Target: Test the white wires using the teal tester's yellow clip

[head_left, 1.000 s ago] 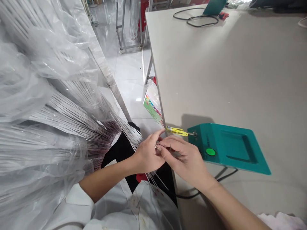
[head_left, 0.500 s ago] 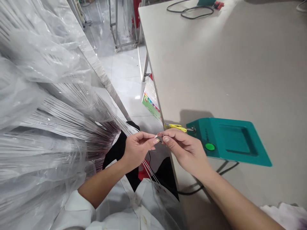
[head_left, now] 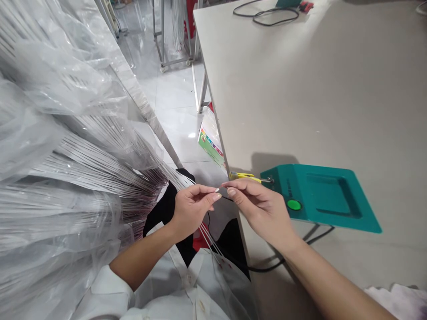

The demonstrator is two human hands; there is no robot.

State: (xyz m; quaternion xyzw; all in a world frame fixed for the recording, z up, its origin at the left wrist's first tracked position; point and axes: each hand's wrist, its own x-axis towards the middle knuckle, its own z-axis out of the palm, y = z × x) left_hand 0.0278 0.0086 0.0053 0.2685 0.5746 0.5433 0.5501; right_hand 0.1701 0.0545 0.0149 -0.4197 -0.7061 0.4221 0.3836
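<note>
My left hand (head_left: 193,208) is closed, its thumb and forefinger pinching a thin white wire (head_left: 216,190) near its end. Just to the right, my right hand (head_left: 262,211) closes thumb and forefinger on the wire's fine, reddish tip, mostly covered by the fingers. A small gap separates the two hands, by the table's left edge. More white wires (head_left: 182,180) run from the left behind my left hand, and several loose ends hang over my lap. Beyond my right fingers lies a yellow-handled tool (head_left: 247,176), attached to a teal device (head_left: 333,195) with a green button (head_left: 294,205).
Large bundles of white wires (head_left: 96,155) in clear plastic (head_left: 30,129) fill the left side. The pale table (head_left: 300,102) stretches to the right, with a black cable (head_left: 276,18) at its far end. A printed box (head_left: 210,142) stands below its edge; a wheeled rack (head_left: 173,62) is farther back.
The hands were bunched together over the wire a second ago. They have since drawn slightly apart, my left hand moving left, and both fingertip pinches now show. Over the last half second little has moved.
</note>
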